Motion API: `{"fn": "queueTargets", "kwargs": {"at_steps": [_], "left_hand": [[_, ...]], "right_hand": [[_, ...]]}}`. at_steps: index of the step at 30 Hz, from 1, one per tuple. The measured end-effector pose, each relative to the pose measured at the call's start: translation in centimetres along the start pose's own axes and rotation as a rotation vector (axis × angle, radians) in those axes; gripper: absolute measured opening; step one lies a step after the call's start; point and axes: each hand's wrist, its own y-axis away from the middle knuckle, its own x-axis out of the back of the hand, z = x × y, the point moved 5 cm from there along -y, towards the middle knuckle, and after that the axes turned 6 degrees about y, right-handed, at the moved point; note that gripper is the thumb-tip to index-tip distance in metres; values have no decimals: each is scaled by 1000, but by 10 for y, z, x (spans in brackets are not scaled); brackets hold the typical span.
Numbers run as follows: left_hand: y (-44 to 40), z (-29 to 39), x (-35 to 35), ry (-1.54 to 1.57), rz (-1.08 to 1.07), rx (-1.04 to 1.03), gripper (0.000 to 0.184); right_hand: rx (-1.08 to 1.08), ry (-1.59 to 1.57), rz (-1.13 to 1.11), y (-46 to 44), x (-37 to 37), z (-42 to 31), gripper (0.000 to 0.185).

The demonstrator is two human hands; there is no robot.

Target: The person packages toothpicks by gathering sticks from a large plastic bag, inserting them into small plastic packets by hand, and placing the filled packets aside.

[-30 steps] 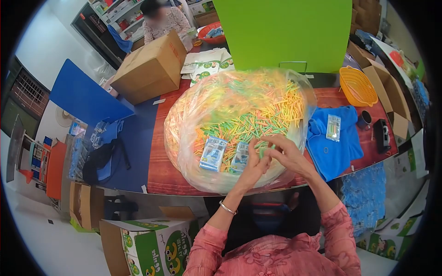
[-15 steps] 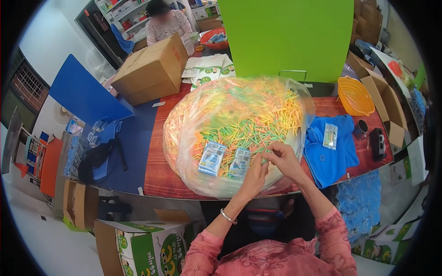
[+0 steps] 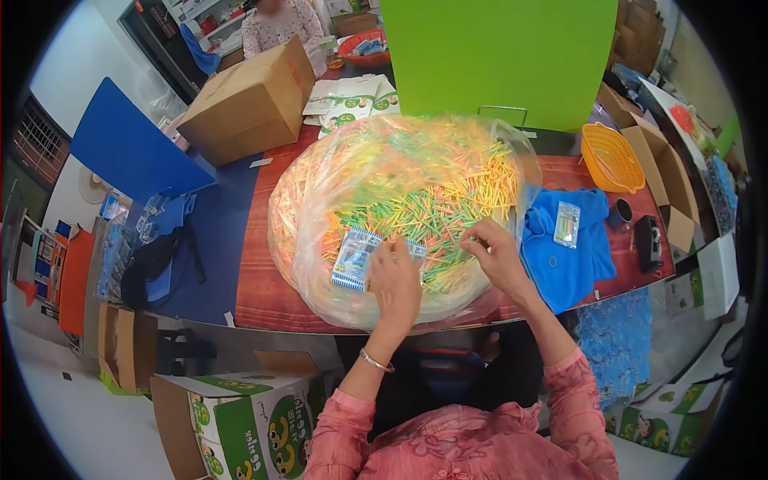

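Observation:
A large clear plastic bag (image 3: pixel 308 264) lies open on the red table, full of thin yellow, green and orange sticks (image 3: pixel 416 212). On the sticks rests a blue-and-white packet (image 3: pixel 354 258); a second packet (image 3: pixel 416 250) is partly covered by my left hand (image 3: pixel 394 280). That hand is over the packets, its fingers bent and slightly blurred, and what they hold, if anything, is hidden. My right hand (image 3: pixel 492 250) hovers above the right part of the bag with thumb and fingertips pinched together; anything between them is too small to make out.
A blue cloth (image 3: pixel 564 264) with a filled packet (image 3: pixel 567 224) lies right of the bag. Beyond are a yellow basket (image 3: pixel 612 158), a dark mug (image 3: pixel 619 214) and a black device (image 3: pixel 649 244). A cardboard box (image 3: pixel 248 104) and a green panel (image 3: pixel 500 60) stand behind; a person sits at the back left.
My hands, together over the bag before, have moved apart. The left has gone leftward onto the packets, while the right remains raised on the right side. The view has shifted slightly.

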Motion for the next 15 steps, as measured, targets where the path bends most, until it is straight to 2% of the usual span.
{"fn": "queueTargets", "kwargs": {"at_steps": [1, 4, 6, 9, 13, 15], "left_hand": [[1, -6, -3, -31, -31, 35, 54], [2, -22, -11, -78, -60, 95, 50], [4, -24, -12, -42, -9, 79, 48], [6, -37, -19, 239, 90, 13, 35], [3, -51, -27, 782, 49, 272, 15], [0, -55, -33, 1005, -3, 361, 13]], "right_hand": [[127, 165, 19, 0, 0, -1, 6], [241, 212, -51, 12, -23, 12, 8], [225, 213, -70, 15, -26, 17, 9], [203, 201, -86, 22, -29, 15, 9], [226, 146, -6, 19, -16, 18, 9], [-2, -10, 63, 14, -6, 22, 10]]}}
